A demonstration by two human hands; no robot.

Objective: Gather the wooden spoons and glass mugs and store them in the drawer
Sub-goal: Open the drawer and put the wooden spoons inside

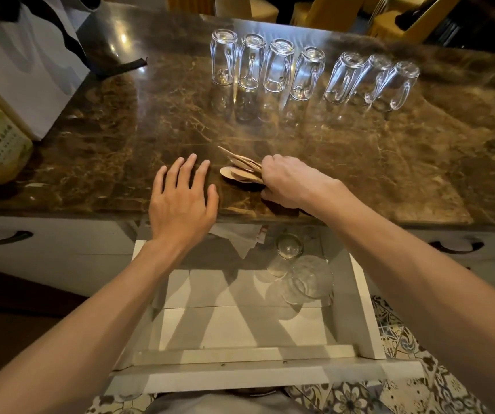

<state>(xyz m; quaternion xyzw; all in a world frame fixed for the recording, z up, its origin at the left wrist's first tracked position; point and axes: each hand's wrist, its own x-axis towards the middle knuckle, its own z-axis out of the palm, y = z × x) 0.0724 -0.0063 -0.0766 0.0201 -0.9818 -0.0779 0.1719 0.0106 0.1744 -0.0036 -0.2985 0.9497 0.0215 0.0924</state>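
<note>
Wooden spoons (241,170), fanned loosely, are gripped by your right hand (291,182) at frame centre; left hand (182,198) lies flat, open. Loose ones may slip onto glass mugs (309,276) in the drawer (369,309).

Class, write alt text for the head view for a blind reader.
The right hand grips wooden spoons on a counter, left hand open beside them. Seven upside-down glass mugs stand behind; the drawer below is open.

Dim warm light; glare streaks the counter (120,144), hard shadows cross the drawer (366,309), edges bend.
</note>
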